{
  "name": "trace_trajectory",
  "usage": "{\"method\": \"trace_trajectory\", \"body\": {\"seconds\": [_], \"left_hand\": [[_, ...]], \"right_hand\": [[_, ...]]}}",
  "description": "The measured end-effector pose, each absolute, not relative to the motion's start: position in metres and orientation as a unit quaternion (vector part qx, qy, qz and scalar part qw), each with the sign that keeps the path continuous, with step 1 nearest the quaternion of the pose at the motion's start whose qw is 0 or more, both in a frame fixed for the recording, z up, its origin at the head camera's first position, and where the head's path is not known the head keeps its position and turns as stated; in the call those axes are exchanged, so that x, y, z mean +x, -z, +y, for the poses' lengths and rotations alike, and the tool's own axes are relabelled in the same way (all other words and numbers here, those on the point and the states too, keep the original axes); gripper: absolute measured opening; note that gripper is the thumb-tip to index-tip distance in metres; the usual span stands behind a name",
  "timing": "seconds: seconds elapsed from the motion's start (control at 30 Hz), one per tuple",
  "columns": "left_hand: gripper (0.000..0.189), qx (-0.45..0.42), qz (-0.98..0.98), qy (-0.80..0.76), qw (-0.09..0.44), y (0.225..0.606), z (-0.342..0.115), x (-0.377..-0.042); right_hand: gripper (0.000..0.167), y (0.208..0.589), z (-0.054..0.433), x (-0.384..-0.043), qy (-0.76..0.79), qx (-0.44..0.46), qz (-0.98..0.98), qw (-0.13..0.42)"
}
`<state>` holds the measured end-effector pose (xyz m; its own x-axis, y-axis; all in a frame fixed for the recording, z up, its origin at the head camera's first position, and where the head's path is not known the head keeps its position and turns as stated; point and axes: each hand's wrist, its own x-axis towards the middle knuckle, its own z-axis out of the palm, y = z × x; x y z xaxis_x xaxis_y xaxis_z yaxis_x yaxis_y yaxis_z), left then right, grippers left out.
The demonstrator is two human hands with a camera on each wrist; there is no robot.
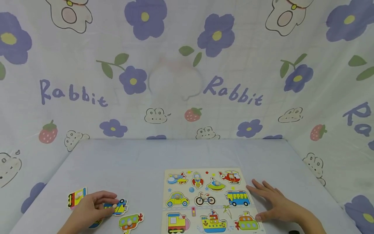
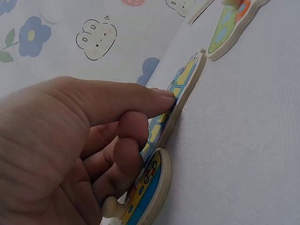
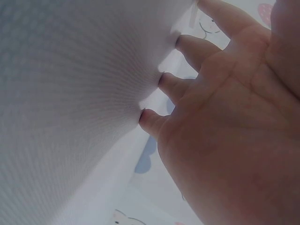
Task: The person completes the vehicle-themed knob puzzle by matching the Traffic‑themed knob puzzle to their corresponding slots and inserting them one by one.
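Bus piece [image 1: 121, 208] | at fingertips [image 2: 164, 99] of left hand [image 1: 91, 207] | pinch unclear

The word "Rabbit" [image 1: 71, 92] is printed in purple, handwritten-style letters on the left of the patterned cloth [image 1: 175, 81] and is repeated farther right. On the cloth at far right, only "Ra" [image 1: 362, 130] can be read, the remainder being cut off. A small traffic light [image 1: 193, 211] is pictured on the puzzle board [image 1: 166, 191].

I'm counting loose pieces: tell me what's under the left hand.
Parts of a bus piece and boat piece show; what the left hand covers cannot be seen.
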<state>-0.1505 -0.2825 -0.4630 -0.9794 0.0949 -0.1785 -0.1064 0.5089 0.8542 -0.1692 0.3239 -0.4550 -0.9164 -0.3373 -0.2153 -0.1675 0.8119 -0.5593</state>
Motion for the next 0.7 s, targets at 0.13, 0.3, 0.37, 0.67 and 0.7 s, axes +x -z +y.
{"method": "trace_trajectory", "body": {"seconds": [0.13, 0.3, 0.37, 0.67, 0.7], "left_hand": [[0.047, -0.002, 0.863, -0.495, 0.099, 0.4623, -0.2819, -0.1499], [0.044, -0.006, 0.862, -0.498, 0.094, 0.4623, -0.2817, -0.1488], [0.043, -0.008, 0.861, -0.5, 0.091, 0.4622, -0.2814, -0.1487], [0.04, -0.01, 0.86, -0.505, 0.075, 0.4629, -0.2776, -0.149], [0.039, -0.01, 0.86, -0.506, 0.073, 0.4633, -0.277, -0.1491]], "right_hand": [[0.096, 0.4551, 0.3243, -0.1693, 0.277, -0.135, 0.939, 0.154], [0.097, 0.4539, 0.3236, -0.1688, 0.274, -0.135, 0.939, 0.157], [0.098, 0.4532, 0.323, -0.1687, 0.273, -0.131, 0.94, 0.159], [0.096, 0.4526, 0.3241, -0.1683, 0.276, -0.137, 0.938, 0.159], [0.096, 0.4522, 0.324, -0.1682, 0.275, -0.138, 0.938, 0.158]]}}
